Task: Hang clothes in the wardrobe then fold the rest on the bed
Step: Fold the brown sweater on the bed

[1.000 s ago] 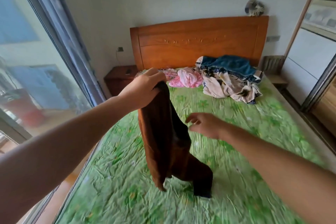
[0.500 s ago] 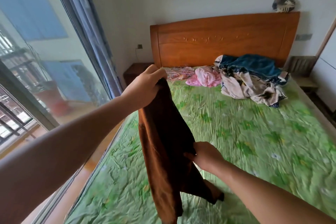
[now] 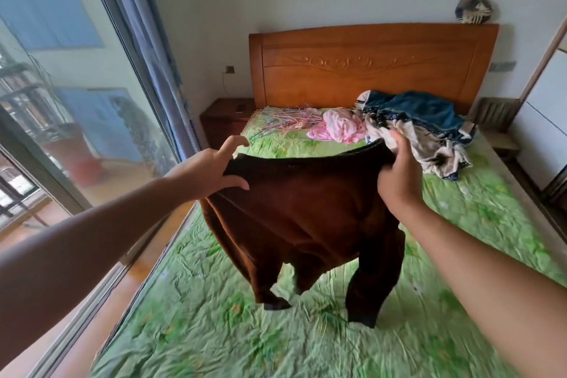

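Both hands up over the bed (image 3: 460,261), brown trousers (image 3: 306,215) stretched between them by the waistband.

Left hand (image 3: 211,172): pinched the left end of the waistband between thumb and lower fingers; forefinger lifted clear and nearly straight.

Right hand (image 3: 399,181): gripped the right end, fingers curled over the top edge, cloth bunched in the palm.

Trousers: thick, plush, fleece-like pile, rust brown, darker along the waistband. Waist edge sagged in a shallow curve between my hands. Two legs hung down, each ending in a dark ribbed cuff; both cuffs touched the sheet. A faint pale speck below the waistband, too small to read.

Sheet: green with a leaf or flower print, thin and heavily creased.

At the head of the bed, well apart from the trousers: a tangle of thin coloured wire hangers (image 3: 282,123), a crumpled pink garment (image 3: 340,129) just beside them, then a heap of blue and cream clothes (image 3: 423,126) to the right.

Headboard (image 3: 368,70): orange-brown wood, smooth, a carved scroll along the top panel. A striped rounded object (image 3: 474,9) sat on its top edge.

Dark wooden bedside cabinet (image 3: 225,113) at the left; glass sliding door (image 3: 76,101) and pleated grey-blue curtain (image 3: 153,40) beyond it.
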The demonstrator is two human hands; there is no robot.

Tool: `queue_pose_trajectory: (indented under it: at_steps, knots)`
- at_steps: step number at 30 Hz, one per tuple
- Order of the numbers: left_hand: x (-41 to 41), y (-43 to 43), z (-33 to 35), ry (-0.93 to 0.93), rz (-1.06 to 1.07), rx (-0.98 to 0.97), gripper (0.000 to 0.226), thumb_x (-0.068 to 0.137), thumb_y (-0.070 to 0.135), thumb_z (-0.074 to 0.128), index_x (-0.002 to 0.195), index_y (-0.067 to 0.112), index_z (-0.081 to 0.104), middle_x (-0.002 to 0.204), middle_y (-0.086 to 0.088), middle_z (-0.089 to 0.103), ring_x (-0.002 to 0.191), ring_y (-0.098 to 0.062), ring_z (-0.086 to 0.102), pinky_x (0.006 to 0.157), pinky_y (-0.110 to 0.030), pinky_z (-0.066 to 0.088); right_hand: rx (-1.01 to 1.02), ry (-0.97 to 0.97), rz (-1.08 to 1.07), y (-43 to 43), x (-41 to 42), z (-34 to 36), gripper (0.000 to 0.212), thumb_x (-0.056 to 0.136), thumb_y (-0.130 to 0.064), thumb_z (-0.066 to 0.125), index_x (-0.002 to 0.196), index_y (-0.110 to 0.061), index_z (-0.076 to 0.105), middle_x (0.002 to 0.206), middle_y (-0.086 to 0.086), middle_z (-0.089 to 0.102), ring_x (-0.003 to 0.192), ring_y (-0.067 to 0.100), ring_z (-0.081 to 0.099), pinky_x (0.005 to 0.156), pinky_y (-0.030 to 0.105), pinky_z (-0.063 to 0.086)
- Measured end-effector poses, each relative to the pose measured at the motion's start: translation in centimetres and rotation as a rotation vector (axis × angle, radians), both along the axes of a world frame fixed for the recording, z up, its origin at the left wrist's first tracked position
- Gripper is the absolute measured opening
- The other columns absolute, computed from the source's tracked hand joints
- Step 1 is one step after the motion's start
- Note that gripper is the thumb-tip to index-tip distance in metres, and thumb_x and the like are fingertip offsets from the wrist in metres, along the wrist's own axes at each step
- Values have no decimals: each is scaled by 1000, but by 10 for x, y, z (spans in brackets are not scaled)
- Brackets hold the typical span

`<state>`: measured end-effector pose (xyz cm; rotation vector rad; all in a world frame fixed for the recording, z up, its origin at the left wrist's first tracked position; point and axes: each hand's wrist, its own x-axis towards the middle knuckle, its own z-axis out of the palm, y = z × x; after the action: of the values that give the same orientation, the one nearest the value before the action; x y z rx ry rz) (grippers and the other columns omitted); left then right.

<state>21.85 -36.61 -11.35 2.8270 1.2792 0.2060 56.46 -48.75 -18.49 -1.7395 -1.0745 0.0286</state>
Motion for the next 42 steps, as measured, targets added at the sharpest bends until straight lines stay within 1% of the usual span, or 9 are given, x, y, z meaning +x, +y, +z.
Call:
queue_pose_trajectory:
  at_steps: [3, 7, 12, 18, 21, 27, 33, 37, 42]
  knots:
    - [5, -1, -1, -47, 29, -119, 76, 78, 56, 75, 141, 33, 38, 91, -7, 70, 73, -23, 68, 67, -42, 60, 5, -120, -47, -1, 10, 12, 33, 87, 6, 50, 110, -12, 66, 96, 14, 71, 89, 38, 65, 70, 33, 41]
    - [10, 1, -4, -295, 84, 39, 7, 94, 18, 67, 99, 16, 71, 69, 11, 57, 73, -26, 64, 58, -29, 39, 71, -273, -84, -11, 16, 21, 29, 91, 4, 50, 113, -13, 60, 97, 17, 68, 87, 42, 64, 68, 42, 45]
    - [28, -9, -10, -840, 274, 50, 12, 99, 14, 54, 98, 12, 66, 86, -7, 65, 79, -24, 55, 72, -40, 46, 147, -478, -24, -28, 32, 49, 21, 96, -18, 48, 111, -7, 58, 81, 25, 68, 72, 49, 66, 59, 43, 44]
    - [43, -33, 19, -997, 125, 234, 13, 98, 29, 45, 89, 33, 53, 73, 20, 52, 67, 1, 46, 62, -19, 35, -29, -736, 82, -63, 47, 88, 88, 74, -87, 52, 126, -18, 47, 100, 13, 71, 83, 40, 70, 65, 43, 53]
    - [42, -40, 33, -932, 74, 312, 17, 95, 30, 43, 94, 21, 58, 77, 16, 53, 69, -4, 47, 59, -16, 33, -169, -803, 113, -75, 52, 86, 81, 68, -57, 70, 135, -25, 37, 122, 8, 62, 95, 40, 69, 74, 49, 54]
    - [47, -53, 40, -857, 6, 300, 17, 96, 22, 51, 97, 13, 65, 72, 15, 56, 66, -4, 48, 60, -20, 34, -281, -853, -59, -77, 49, 55, 64, 68, -2, 69, 124, -11, 41, 106, 20, 49, 90, 43, 59, 59, 47, 53]
    - [43, -58, 44, -747, -40, 254, 11, 93, 24, 55, 94, 19, 65, 63, 19, 54, 63, 1, 49, 58, -7, 34, -334, -794, -241, -69, 63, 52, 42, 70, 3, 65, 108, -4, 48, 103, 28, 48, 88, 48, 56, 59, 46, 48]
    - [37, -51, 37, -651, -24, 209, 11, 97, 15, 55, 104, 19, 63, 87, 8, 56, 81, -15, 51, 70, -28, 37, -247, -554, -196, -61, 64, 51, 23, 80, 5, 54, 101, 0, 62, 88, 27, 61, 82, 47, 61, 63, 40, 37]
    - [33, -55, 17, -745, 114, 194, 6, 100, 20, 50, 100, 23, 55, 68, 9, 52, 71, -22, 49, 62, -36, 37, -87, -165, -112, -55, 46, 50, 23, 86, 3, 39, 92, -3, 61, 85, 15, 63, 84, 37, 58, 62, 40, 36]
